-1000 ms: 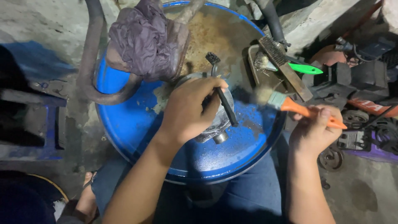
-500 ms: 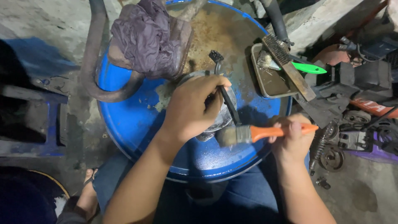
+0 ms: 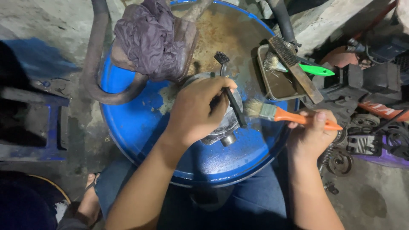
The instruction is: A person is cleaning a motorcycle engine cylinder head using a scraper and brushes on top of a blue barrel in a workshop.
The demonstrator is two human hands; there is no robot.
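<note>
I'm watching the left hand (image 3: pixel 198 111) clamping down over a round metal engine part (image 3: pixel 225 127) sitting near the middle of the blue drum top (image 3: pixel 140 123), its fingers also pinching the black handle of a small wire brush (image 3: pixel 230 96) that is angling up toward the rusty patch. The right hand (image 3: pixel 313 134) is gripping the orange handle of a paintbrush (image 3: pixel 277 113), closed around it, bristles lying just beside the part's right edge.

I'm judging the part as heavy, rigid cast metal and probably greasy, so it is likely slipping under a light palm; pressing from above with the fingers wrapping the rim looks like the safest hold. The paintbrush is light, with soft bristles, and is best taken far back on the handle.

Against the picture half a second ago, the paintbrush is sitting higher and further right, its bristles now level with the part's side instead of below it. A second ago it was out past the drum's right edge. The left hand is staying put throughout. The metal tray (image 3: pixel 277 85) with the green-handled brush (image 3: pixel 298 67) and the crumpled rag (image 3: pixel 149 38) are not moving
</note>
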